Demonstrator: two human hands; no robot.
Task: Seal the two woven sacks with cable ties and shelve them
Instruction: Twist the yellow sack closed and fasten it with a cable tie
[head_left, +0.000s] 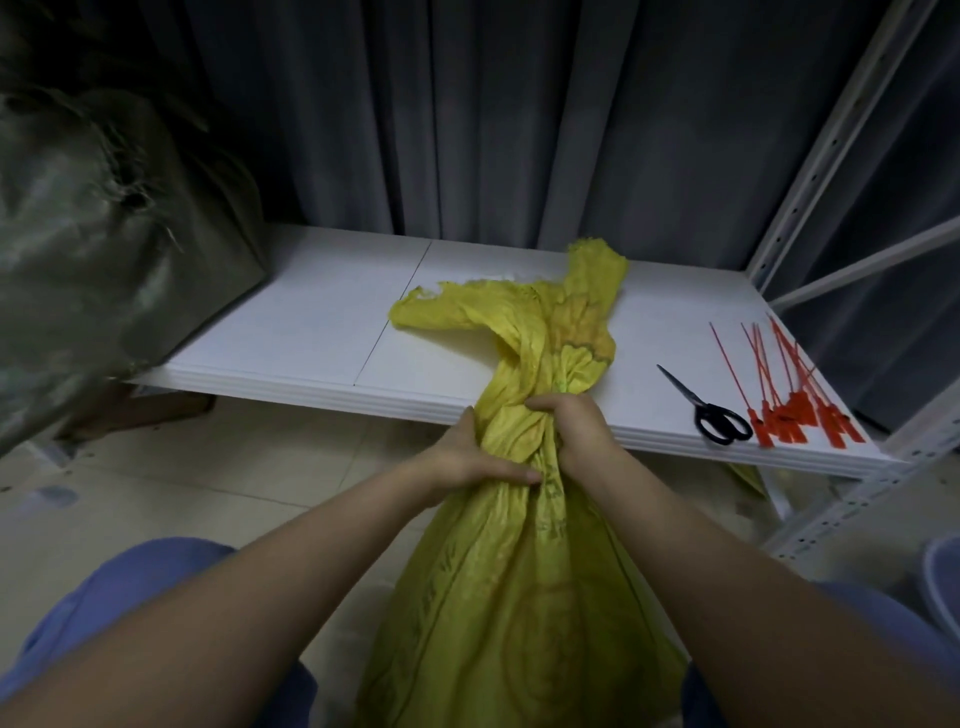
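Observation:
A yellow woven sack (519, 597) stands on the floor between my knees, its gathered neck twisted and its loose mouth flopped onto the white shelf (291, 332). My right hand (571, 431) grips the bunched neck from the right. My left hand (478, 457) holds the neck just below, thumb across the front. A grey-green woven sack (93, 244) sits on the left end of the shelf, its top bunched. Several red cable ties (795, 395) lie at the shelf's right end.
Black-handled scissors (709, 410) lie on the shelf beside the ties. A white perforated upright (826, 156) and braces frame the right side. Dark curtains (467, 114) hang behind the shelf. Pale floor tiles (156, 493) show below.

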